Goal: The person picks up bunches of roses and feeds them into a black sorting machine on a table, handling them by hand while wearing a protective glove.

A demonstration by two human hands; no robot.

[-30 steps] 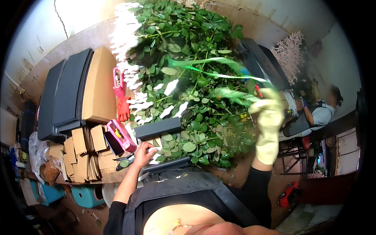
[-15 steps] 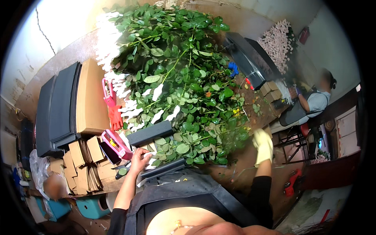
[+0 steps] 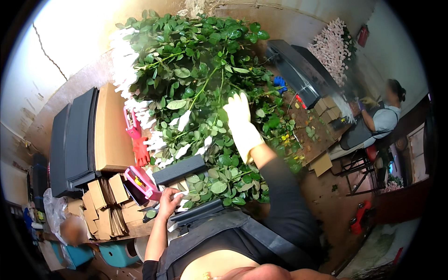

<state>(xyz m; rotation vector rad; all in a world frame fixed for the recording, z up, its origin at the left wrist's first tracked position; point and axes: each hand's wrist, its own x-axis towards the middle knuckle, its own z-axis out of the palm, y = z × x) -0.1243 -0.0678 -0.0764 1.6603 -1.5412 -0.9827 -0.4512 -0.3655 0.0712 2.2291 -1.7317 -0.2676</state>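
A large heap of leafy green rose stems (image 3: 186, 72) covers the table, with white-covered flower heads (image 3: 185, 120) mostly along its left side. My right hand (image 3: 239, 119), in a pale yellow glove, reaches over the middle of the heap. Its fingers are stretched out among the leaves, with no stem visibly gripped. At the near edge, my bare left hand (image 3: 169, 201) is closed with thumb and fingers against a white-covered flower head (image 3: 181, 196). Right beside it lie a dark ribbed block (image 3: 179, 170) and a dark trough-like strip (image 3: 198, 212).
Pink tape dispensers (image 3: 142, 183) and a red glove (image 3: 140, 150) lie left of the heap. Farther left are stacked dark and tan boards (image 3: 109, 130) and folded cardboard pieces (image 3: 105, 200). A blue item (image 3: 280, 84) lies right. Another person (image 3: 380, 121) sits at the far right.
My gloved right hand has swung from the right of the table, up and leftward onto the middle of the heap. My left hand stays by the same white-covered flower head. The view has shifted slightly.
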